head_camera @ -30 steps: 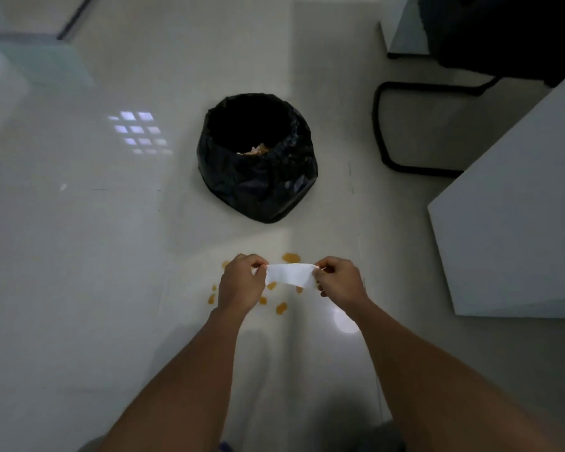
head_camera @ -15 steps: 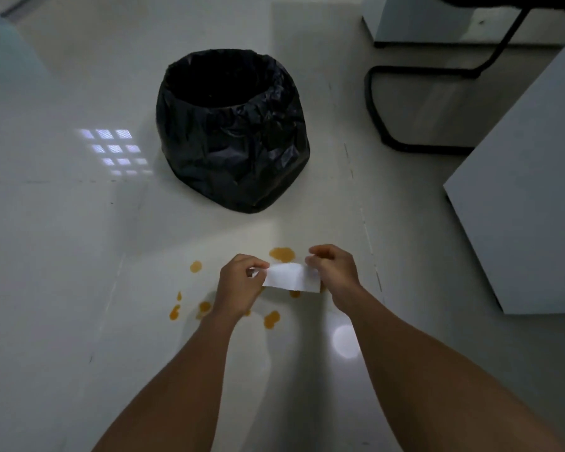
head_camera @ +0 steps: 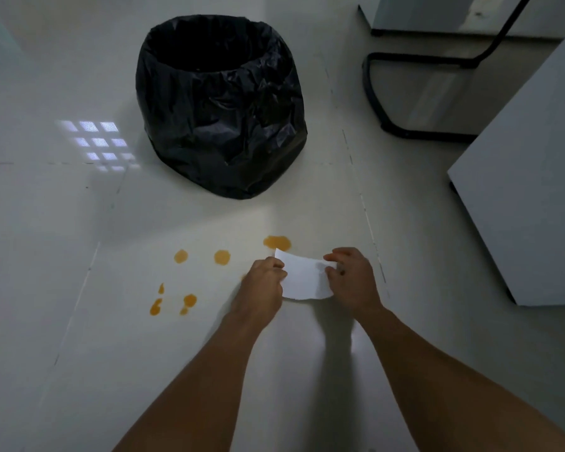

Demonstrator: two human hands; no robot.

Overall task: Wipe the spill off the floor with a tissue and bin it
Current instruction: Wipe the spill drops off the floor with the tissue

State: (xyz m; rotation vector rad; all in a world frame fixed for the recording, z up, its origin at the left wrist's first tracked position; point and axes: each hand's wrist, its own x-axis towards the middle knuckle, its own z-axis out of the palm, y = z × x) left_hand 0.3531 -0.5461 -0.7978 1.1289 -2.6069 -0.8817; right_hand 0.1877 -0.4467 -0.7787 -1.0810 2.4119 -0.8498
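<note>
A white tissue is stretched between my two hands just above the pale floor. My left hand pinches its left edge and my right hand pinches its right edge. Several orange spill drops lie on the floor: the biggest spill drop is just beyond the tissue's far corner, and smaller spill drops are scattered to the left of my left hand. A bin lined with a black bag stands open on the floor beyond the spill.
A white cabinet side stands to the right, close to my right hand. A black chair base rests on the floor at the back right. Another white unit stands at the far right.
My view has dropped closer to the floor. Both hands with the tissue have moved right and lower, and the tissue is opened wider. More spill drops show to the left.
</note>
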